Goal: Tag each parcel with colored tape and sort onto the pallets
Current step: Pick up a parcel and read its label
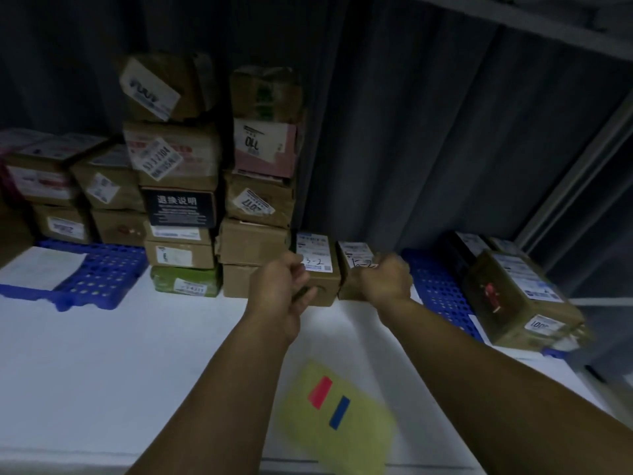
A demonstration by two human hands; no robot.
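Gripping small brown cardboard parcels at the far middle of the white worktop (137, 354), the left hand (284, 289) curls round the left parcel (325, 289) and the right hand (387, 279) round the right parcel (349, 286), a yellow sheet (359, 447) bearing a red tape strip (320, 391) and a blue tape strip (339, 412) lying near.

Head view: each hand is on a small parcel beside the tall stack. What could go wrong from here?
The left hand grips the left parcel, which seems to sit against the tall stack; pulling it out carelessly might shake those unevenly piled boxes.
With the right hand holding the right parcel too, no hand is free for the red strip and blue strip on the yellow sheet; a tag might get skipped or swapped.
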